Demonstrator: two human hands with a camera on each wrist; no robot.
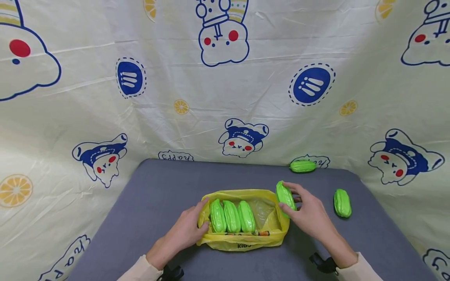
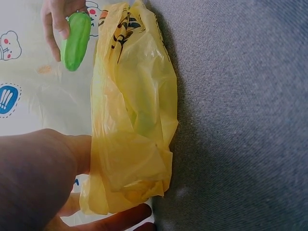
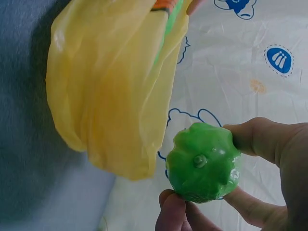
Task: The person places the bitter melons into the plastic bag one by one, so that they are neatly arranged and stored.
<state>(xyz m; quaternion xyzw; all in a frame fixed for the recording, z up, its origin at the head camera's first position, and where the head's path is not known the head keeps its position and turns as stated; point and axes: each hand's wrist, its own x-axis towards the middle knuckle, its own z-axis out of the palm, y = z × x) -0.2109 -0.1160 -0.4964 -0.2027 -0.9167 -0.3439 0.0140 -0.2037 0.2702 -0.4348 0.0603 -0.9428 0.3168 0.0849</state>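
A yellow plastic bag (image 1: 260, 242) stands with its mouth open on the grey table, and three bright green ridged gourds (image 1: 232, 216) lie side by side in its left part. At the bag's left end, my left hand (image 1: 188, 226) pinches the rim, thumb on the inner side and fingers outside. My right hand (image 1: 311, 210) holds another green ridged gourd (image 1: 285, 196) between thumb and fingers, raised at the bag's right rim. In the right wrist view this gourd (image 3: 202, 163) shows its stem end, beside the bag's wall (image 3: 115, 106).
One more green gourd (image 1: 342, 203) lies on the table to the right of my right hand. Another gourd (image 1: 302, 166) rests at the table's back edge. A pale printed cloth (image 1: 197, 86) hangs behind and around the grey table (image 1: 168, 183).
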